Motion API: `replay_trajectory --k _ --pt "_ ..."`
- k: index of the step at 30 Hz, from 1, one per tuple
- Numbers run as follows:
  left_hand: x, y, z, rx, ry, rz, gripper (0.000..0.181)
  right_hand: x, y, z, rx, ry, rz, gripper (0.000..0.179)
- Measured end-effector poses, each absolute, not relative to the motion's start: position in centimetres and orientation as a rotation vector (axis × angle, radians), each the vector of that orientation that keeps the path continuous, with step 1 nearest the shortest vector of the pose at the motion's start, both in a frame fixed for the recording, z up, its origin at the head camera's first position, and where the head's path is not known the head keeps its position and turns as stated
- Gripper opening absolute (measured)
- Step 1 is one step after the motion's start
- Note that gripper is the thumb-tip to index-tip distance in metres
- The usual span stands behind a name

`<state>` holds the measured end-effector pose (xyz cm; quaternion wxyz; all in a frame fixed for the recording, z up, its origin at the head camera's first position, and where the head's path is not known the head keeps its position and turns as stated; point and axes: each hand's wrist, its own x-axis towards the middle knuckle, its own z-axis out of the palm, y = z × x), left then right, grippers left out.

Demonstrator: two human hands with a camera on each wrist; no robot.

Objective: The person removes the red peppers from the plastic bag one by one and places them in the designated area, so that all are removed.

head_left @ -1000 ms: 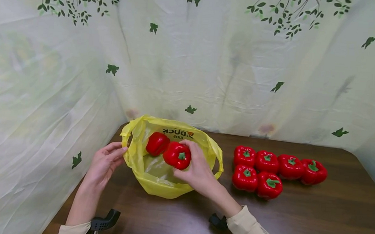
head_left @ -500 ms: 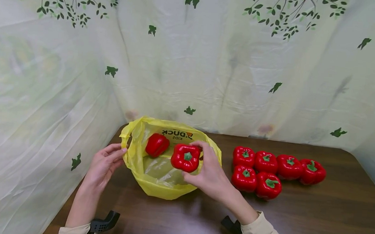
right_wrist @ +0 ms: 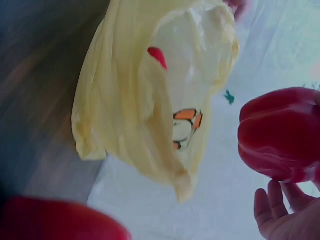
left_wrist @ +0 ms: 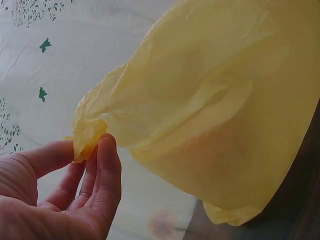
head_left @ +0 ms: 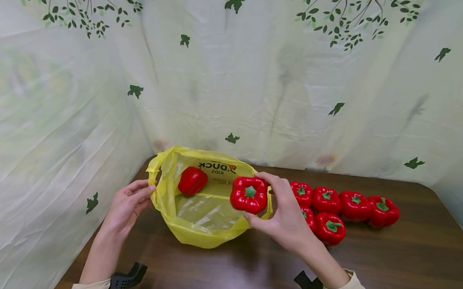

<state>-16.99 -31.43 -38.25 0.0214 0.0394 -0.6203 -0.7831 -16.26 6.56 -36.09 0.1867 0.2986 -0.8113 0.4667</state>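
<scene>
A yellow plastic bag [head_left: 199, 239] stands with its mouth open in the head view, dark lettering on its inner back wall. One red bell pepper [head_left: 192, 182] lies inside, at the left. My left hand [head_left: 126, 209] pinches the bag's left handle between thumb and fingers; the left wrist view shows the bunched yellow film [left_wrist: 89, 142] in that pinch. Over the bag's right rim, my right hand [head_left: 287, 216] holds another red bell pepper [head_left: 249, 195], its green stem facing the head camera. The right wrist view shows this held pepper [right_wrist: 280, 135] raised apart from the bag.
Several red bell peppers [head_left: 355, 206] sit in two rows on the dark wooden table [head_left: 415, 262], right of the bag and partly behind my right hand. A pale curtain [head_left: 259, 75] with leaf prints hangs at the back and left.
My right hand has carried its pepper rightward, from over the middle of the bag to its right rim. My left hand keeps its hold, and the pepper inside stays put.
</scene>
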Motion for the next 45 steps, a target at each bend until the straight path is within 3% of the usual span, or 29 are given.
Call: replay_trajectory --k 15,32,45 --pt "-17.0 -31.3 -38.4 0.13 -1.937 -2.421 0.013 -15.1 12.1 -35.3 0.634 -2.378 1.464 0.081" --pt "-16.9 -31.2 -38.5 0.14 -1.944 -2.42 0.013 -13.7 20.5 -35.0 0.7 -2.413 1.576 0.081" --pt "-17.2 -31.2 -38.8 0.117 -1.943 -2.419 0.009 -11.9 27.4 -36.4 0.484 -2.542 1.362 0.079"
